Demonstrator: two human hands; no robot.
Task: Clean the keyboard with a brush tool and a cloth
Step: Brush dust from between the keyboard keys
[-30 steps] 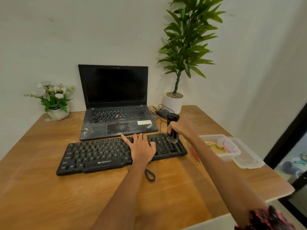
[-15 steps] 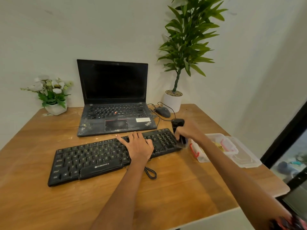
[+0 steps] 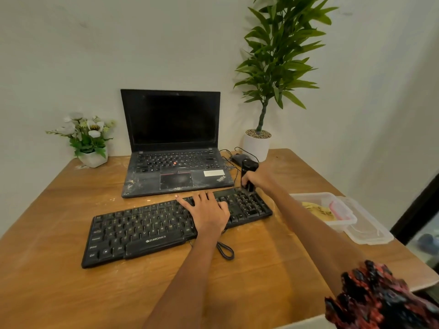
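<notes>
Brushing is the step in hand, judged from the layout: the brush tool [image 3: 248,174] stands upright with its lower end on the far right corner of the Zebronics keyboard [image 3: 166,224], above the number-pad block. The keyboard lies on the wooden table [image 3: 59,293], angled with its right end farther from the viewer, directly in front of an open ThinkPad laptop [image 3: 173,148].

The right hand [image 3: 257,178] is wrapped around the middle of the black tool body, fingers curled about it; the top of the tool projects above the fist. The forearm reaches in from the lower right, with a patterned red and dark sleeve [image 3: 380,298] at the frame edge.

The left hand [image 3: 209,213] lies flat on the keys right of centre, fingers straight and spread, pressing down and gripping nothing. It appears to serve as a brace against sliding.

The next move calls for drawing the bristles along the key rows toward the left. The bracing hand covers part of those rows, so it would need to shift before that zone can be reached. Pale specks show on the table near the keyboard.

The cloth cannot be identified. A clear plastic container [image 3: 327,207] at the right holds yellowish contents, too unclear to name. Wiping appears not yet done.
</notes>
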